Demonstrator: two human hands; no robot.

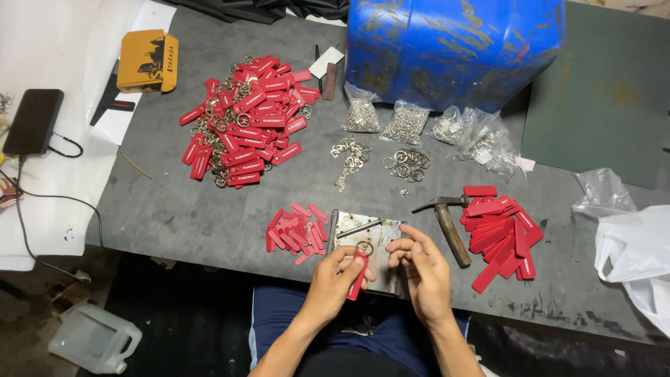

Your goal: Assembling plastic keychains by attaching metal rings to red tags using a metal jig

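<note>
My left hand (333, 278) grips a red keychain tag (358, 274) with a metal ring (363, 248) at its top, held over a small steel plate (380, 234) at the table's near edge. My right hand (419, 265) hovers just right of it, fingers curled loosely with the fingertips near the ring; whether it pinches anything is unclear. A thin metal rod (359, 228) lies on the plate. Small red strips (296, 232) are piled left of the plate. Larger red tags (499, 234) are stacked to the right, beside a hammer (447, 222).
A big heap of finished red keychains (244, 119) lies at the back left. Loose rings (407, 165), chains (350, 157) and bags of metal parts (405, 122) sit mid-table before a blue drum (450, 49). A yellow box (148, 61), a phone (33, 120), plastic bags (635, 244) and a floor jug (94, 338) surround.
</note>
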